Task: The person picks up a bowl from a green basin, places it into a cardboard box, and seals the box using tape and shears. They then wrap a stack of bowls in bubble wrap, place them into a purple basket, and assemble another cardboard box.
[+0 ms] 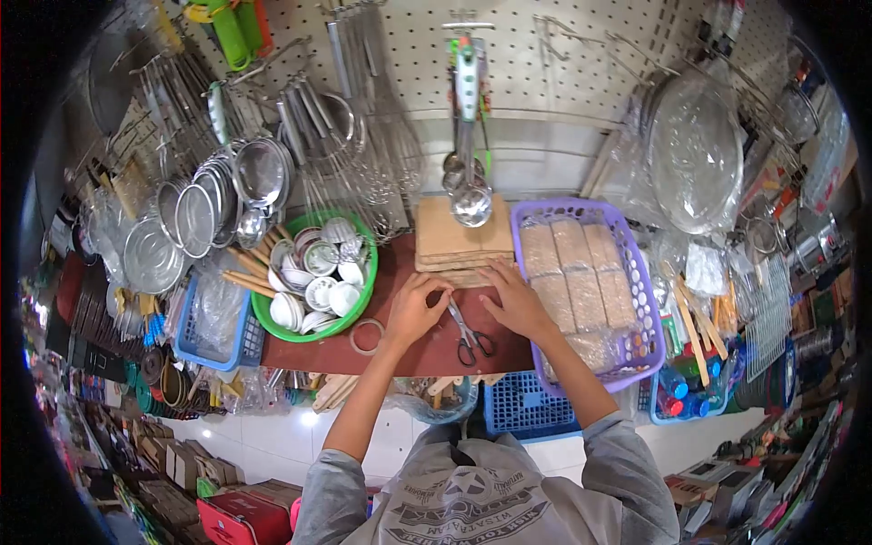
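the pegboard wall (545, 54) fills the back, hung with ladles, whisks and strainers. below it runs a dark red counter (409, 350). on its right side sits a purple basket (636, 272) packed with clear-wrapped bundles, and on its left a green bowl (272, 329) heaped with small white and metal dishes. between them a stack of wooden boards (454, 236) lies against the wall.

both hands rest at the front edge of that stack. the left hand (413, 309) lies palm down, fingers curled close together, tips touching the lowest board; it grips nothing that can be seen. the right hand (518, 304) lies flatter, fingers a little spread, pressing on the board edge just beside the purple basket.

a pair of scissors (468, 334) lies on the counter between the two wrists, blades nearly closed, touched by neither hand. a roll of tape (367, 337) lies flat on the counter left of the left wrist.
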Motion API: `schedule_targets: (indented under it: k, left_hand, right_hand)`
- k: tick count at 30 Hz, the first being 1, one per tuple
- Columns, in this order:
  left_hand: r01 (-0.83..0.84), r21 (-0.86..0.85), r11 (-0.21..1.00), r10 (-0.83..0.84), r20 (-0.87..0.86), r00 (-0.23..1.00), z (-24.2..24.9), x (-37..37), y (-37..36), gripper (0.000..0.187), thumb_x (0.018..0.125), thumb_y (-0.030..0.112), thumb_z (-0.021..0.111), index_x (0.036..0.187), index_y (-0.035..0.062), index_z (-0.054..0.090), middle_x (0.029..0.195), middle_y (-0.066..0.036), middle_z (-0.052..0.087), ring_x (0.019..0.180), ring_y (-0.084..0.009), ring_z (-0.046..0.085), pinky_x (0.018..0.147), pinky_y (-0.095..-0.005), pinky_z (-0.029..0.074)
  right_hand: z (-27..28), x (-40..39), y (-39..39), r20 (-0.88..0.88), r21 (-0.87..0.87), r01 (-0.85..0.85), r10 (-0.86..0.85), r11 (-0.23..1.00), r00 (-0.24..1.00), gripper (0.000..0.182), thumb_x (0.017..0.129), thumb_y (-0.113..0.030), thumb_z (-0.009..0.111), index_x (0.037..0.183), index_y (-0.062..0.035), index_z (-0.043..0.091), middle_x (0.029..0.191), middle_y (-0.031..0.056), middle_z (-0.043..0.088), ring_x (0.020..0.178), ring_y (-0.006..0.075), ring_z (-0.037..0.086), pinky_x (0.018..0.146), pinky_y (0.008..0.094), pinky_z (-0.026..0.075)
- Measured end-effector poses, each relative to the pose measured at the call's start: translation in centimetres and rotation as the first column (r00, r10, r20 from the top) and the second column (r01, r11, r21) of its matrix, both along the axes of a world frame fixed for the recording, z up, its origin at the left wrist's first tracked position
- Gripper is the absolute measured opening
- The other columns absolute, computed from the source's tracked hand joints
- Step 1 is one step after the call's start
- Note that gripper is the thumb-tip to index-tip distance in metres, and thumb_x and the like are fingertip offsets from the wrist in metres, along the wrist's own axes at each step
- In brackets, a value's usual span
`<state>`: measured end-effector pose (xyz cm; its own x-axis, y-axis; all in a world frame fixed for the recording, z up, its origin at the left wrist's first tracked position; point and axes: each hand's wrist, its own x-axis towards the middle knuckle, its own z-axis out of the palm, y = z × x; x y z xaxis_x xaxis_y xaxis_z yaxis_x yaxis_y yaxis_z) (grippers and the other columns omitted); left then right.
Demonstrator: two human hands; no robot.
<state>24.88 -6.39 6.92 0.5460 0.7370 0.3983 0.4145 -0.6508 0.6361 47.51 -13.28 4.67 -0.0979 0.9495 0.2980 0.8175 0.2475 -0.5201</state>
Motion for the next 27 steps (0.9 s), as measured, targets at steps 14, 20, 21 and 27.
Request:
schedule_targets:
  k: [14,20,21,27]
  left_hand:
    - [-0.021,0.008,1.0,0.022,-0.283,0.959,-2.8,-1.2,6.6,0.062,0.087,0.02,0.065,0.145,0.0206,0.044,0.143,-0.009,0.047,0.123,-0.0338,0.053,0.098,-0.0433,0.049]
    - [0.063,0.152,0.986,-0.014,-0.299,0.954,-4.2,-1.8,8.2,0.055,0.083,0.019,0.068,0.136,0.0142,0.054,0.121,-0.006,0.056,0.103,-0.0289,0.06,0.087,-0.0414,0.052]
    - [0.07,0.166,0.984,-0.019,-0.29,0.957,-4.3,-1.8,8.3,0.051,0.082,0.018,0.068,0.132,0.0134,0.057,0.117,-0.006,0.056,0.101,-0.0283,0.06,0.086,-0.0413,0.052]
    - [0.082,0.225,0.971,-0.051,-0.139,0.989,-4.5,-2.6,8.8,0.031,0.081,0.013,0.065,0.111,0.0104,0.069,0.102,-0.005,0.06,0.092,-0.027,0.061,0.08,-0.0393,0.053]
  right_hand:
    - [-2.4,0.3,6.3,0.23,0.021,0.225,-0.224,0.974,0.947,0.061,0.088,-0.018,0.062,0.145,-0.0139,0.04,0.143,0.0108,0.047,0.144,0.0349,0.03,0.118,0.063,0.007]
    - [-3.2,0.7,6.9,0.228,0.042,0.251,-0.254,0.967,0.94,0.054,0.085,-0.017,0.068,0.137,-0.0191,0.053,0.129,0.0048,0.054,0.133,0.029,0.043,0.116,0.0678,0.009]
    - [-3.0,0.6,6.9,0.226,0.039,0.249,-0.252,0.968,0.941,0.052,0.084,-0.017,0.069,0.134,-0.019,0.057,0.129,0.0043,0.054,0.131,0.0279,0.046,0.116,0.0681,0.011]
    - [-1.6,0.3,5.8,0.193,0.131,0.166,-0.19,0.977,0.963,0.035,0.079,-0.018,0.072,0.114,-0.0194,0.07,0.11,-0.0007,0.061,0.114,0.0233,0.057,0.116,0.0679,0.013]
